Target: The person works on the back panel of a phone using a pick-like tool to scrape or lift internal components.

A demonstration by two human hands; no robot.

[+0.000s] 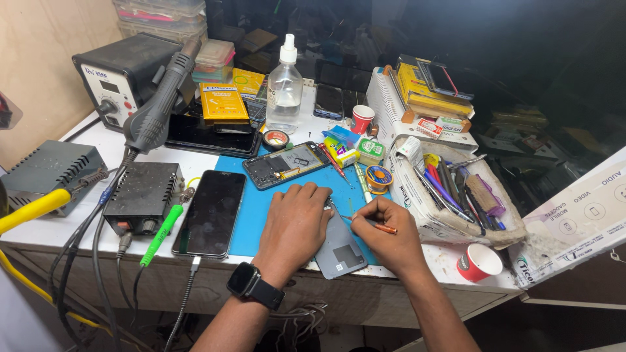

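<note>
The person's left hand (295, 221) lies flat with its fingers spread, pressing down on a grey phone back cover (341, 249). It grips nothing; it just holds the cover in place. A black watch (253, 285) sits on that wrist.

The right hand (385, 231) is closed around a thin orange tool (380, 227), and the tool's tip touches the top part of the cover. The cover lies on a blue mat (261, 208) at the front edge of the white table (91, 140), between the two hands.

Just left of the left hand is a dark phone (210, 212) lying flat with a cable plugged in. Behind the hands is an opened phone (287, 164) with its insides showing. A clear bottle (285, 88) stands farther back. To the right is a box full of pens and tools (456, 192), and a small red cup (479, 262) stands near the right arm.
</note>
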